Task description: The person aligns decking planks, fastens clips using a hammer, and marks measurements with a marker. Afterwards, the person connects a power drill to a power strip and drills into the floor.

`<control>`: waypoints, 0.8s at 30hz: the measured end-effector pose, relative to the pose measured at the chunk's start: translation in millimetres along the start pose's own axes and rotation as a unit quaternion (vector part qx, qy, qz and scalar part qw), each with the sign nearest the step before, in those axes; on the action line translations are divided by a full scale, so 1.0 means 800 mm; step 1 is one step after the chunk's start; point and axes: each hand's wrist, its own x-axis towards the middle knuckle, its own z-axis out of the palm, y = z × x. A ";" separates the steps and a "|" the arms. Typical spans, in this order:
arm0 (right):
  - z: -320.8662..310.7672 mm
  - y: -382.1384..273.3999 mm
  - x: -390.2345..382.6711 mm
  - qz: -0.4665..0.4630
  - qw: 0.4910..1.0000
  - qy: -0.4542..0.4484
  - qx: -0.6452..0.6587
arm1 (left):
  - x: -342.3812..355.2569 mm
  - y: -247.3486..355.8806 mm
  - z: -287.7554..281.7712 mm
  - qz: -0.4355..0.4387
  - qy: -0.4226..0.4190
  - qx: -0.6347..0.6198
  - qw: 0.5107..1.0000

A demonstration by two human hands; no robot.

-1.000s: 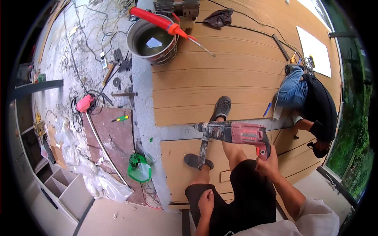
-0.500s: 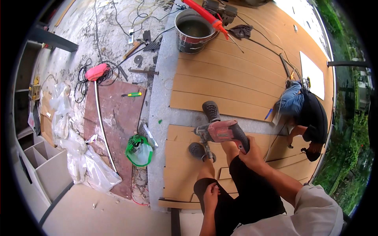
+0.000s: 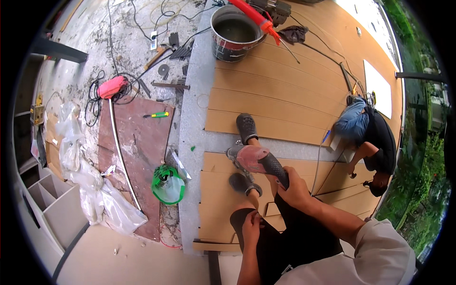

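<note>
My right hand [image 3: 293,187] is closed around the black handle of a red and black power drill [image 3: 254,158]. The drill hangs over the gap between the boards, between my two dark clogs; its front end is blurred. Against my left thigh rests my left hand [image 3: 251,225], fingers curled together; whether something small is in them cannot be seen. Under my feet lie tan floor boards [image 3: 218,183], with a grey strip of underlay [image 3: 280,146] showing between the laid rows.
Ahead stands a bucket [image 3: 235,35] of dark liquid, with a red caulking gun [image 3: 251,14] across it. At right a co-worker [image 3: 375,135] bends over the boards. To the left are a green-rimmed bag [image 3: 167,187], a screwdriver [image 3: 156,115], cables and plastic sheeting [image 3: 97,190].
The drill has swung from pointing left to a more tilted pose, moving slightly left with my right hand. My left hand stays on my thigh. The view has shifted slightly.
</note>
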 end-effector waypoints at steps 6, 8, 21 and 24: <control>0.010 0.011 0.025 -0.033 0.999 -0.039 -0.008 | 0.077 0.015 -0.007 -0.002 0.007 -0.084 0.996; 0.009 0.009 0.035 -0.073 0.994 -0.078 -0.030 | 0.117 0.039 -0.018 -0.004 0.026 -0.090 0.996; -0.001 0.016 0.078 -0.372 0.856 -0.340 -0.114 | 0.208 0.131 -0.047 -0.161 -0.057 -0.441 0.881; 0.023 -0.013 0.055 -0.253 0.856 -0.429 -0.134 | 0.217 0.050 -0.072 -0.136 -0.035 -0.468 0.872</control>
